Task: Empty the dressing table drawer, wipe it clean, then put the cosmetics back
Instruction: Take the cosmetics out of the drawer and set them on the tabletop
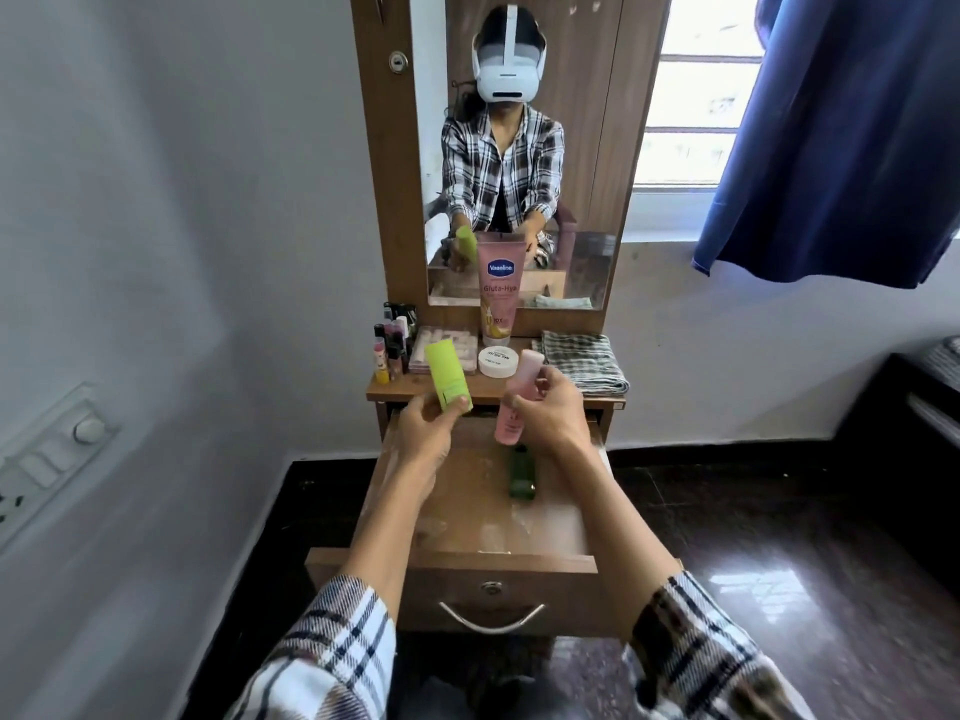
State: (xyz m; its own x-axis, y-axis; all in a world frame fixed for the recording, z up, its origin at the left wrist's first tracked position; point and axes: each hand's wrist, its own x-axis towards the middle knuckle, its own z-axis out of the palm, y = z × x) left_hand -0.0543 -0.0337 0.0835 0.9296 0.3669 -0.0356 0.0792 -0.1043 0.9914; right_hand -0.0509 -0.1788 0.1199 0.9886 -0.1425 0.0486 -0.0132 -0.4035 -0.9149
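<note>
Drawer (pixel 457 522) pulled out, lower centre of frame. Left hand (pixel 428 433) above its back edge, fingers clamped on the lower end of a green tube (pixel 447 374); tube sticks up past the thumb toward the surface (pixel 498 389). Right hand (pixel 548 415) just right of it, fingers wrapped round a pink bottle (pixel 514 402), both ends showing. Dark green bottle (pixel 521 478) lies in the drawer, below the pink bottle. Folded cloth (pixel 584 358) on the surface, right of centre.
</note>
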